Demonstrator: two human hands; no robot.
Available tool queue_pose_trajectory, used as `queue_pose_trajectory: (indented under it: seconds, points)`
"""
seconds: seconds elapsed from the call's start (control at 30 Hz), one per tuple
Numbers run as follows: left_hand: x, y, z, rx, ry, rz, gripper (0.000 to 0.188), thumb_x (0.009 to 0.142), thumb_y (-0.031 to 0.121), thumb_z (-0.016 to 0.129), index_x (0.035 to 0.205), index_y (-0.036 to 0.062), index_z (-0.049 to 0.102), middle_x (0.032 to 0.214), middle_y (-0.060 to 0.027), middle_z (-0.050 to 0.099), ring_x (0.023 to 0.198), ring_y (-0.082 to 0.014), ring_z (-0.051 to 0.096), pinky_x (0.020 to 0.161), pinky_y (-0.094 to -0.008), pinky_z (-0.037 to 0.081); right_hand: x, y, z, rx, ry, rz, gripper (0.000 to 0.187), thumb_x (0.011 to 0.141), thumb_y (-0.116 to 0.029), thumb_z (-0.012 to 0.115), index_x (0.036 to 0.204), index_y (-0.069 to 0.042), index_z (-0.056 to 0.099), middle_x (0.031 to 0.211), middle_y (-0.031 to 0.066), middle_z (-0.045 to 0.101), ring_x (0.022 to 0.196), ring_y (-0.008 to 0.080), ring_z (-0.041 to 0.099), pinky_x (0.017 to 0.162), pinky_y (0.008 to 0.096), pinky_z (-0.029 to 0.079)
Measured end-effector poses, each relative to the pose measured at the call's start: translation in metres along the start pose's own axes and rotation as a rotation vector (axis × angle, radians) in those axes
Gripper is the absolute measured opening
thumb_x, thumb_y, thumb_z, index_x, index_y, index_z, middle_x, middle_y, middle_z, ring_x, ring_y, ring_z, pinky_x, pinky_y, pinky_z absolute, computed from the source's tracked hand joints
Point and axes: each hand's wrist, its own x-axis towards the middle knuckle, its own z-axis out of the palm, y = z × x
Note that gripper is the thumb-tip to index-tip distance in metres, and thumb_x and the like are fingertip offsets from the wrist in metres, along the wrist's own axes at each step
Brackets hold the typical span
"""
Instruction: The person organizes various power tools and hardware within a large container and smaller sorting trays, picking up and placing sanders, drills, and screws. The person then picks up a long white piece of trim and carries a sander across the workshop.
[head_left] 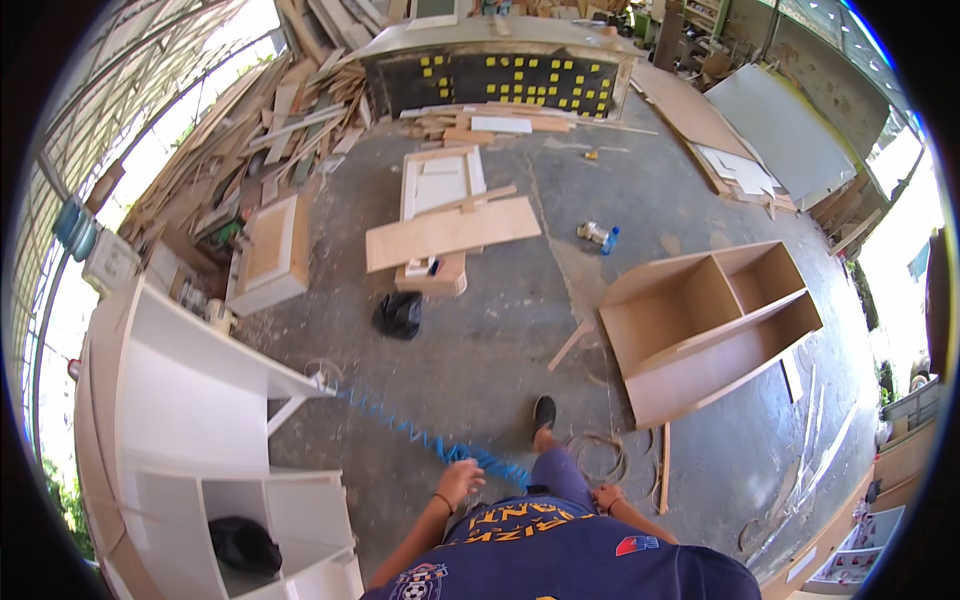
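My left hand [461, 484] is low in front of my body, its fingers loosely bent and slightly apart. Just beyond it, a blue coiled air hose [400, 425] stretches from the tip of a white cabinet panel toward my waist, bunching up beside the hand. I see no clear grip on the hose. At my right side hangs my right hand [606, 497], small and partly cut off by my shirt; its fingers do not show well. A loop of thin brown strip [610, 455] lies on the floor close to it.
A white cabinet [190, 400] stands at left, a black bag [245, 545] in one compartment. At right lies a brown open-fronted cabinet [700, 330]. Ahead are a plywood board [455, 232], a black plastic bag [398, 315], bottles [600, 236], scrap wood [300, 125] and a workbench [500, 40].
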Motion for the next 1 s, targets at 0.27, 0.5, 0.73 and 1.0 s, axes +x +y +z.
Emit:
queue_pose_trajectory:
  seconds: [0.27,0.5,0.73,1.0]
  points:
    - [0.203,0.080,0.032,0.333,0.020,-0.140,0.030,0.085,0.033,0.058,0.089,0.0042,0.060,0.070,-0.0044,0.059,0.060,-0.0155,0.058,0.055,-0.0290,0.049,0.147,-0.025,-0.110,-0.948,0.114,-0.708,0.020,0.081,-0.027,0.053,0.093,-0.017,0.065,0.091,0.0041,0.066,0.086,0.0220,0.063,0.069,0.0406,0.050]
    - [0.244,0.095,-0.065,1.655,-0.065,-0.164,0.034,0.084,0.029,0.051,0.110,0.0071,0.055,0.092,-0.0176,0.065,0.085,-0.0307,0.064,0.069,-0.0447,0.050,0.176,-0.205,-0.236,0.674,0.113,0.031,0.016,0.087,-0.025,0.052,0.095,-0.012,0.056,0.079,0.0033,0.060,0.066,0.0142,0.059,0.047,0.0357,0.046]
    - [0.446,0.109,-0.076,1.481,-0.268,-0.122,0.033,0.081,0.025,0.054,0.108,0.0067,0.057,0.100,-0.0166,0.064,0.086,-0.0316,0.063,0.078,-0.0449,0.049,0.250,-0.323,-0.322,0.787,0.169,-0.024,0.015,0.090,-0.023,0.049,0.096,-0.011,0.055,0.074,0.0041,0.061,0.054,0.0157,0.058,0.040,0.0308,0.043]
    - [0.643,0.419,0.180,0.638,0.118,-0.122,0.031,0.086,0.035,0.053,0.099,0.0063,0.057,0.077,-0.0079,0.064,0.069,-0.0157,0.062,0.050,-0.0310,0.044,0.242,-0.421,-0.413,0.562,0.184,-0.047,0.015,0.080,-0.013,0.057,0.090,-0.005,0.065,0.070,0.0058,0.060,0.058,0.0166,0.058,0.048,0.0282,0.047]
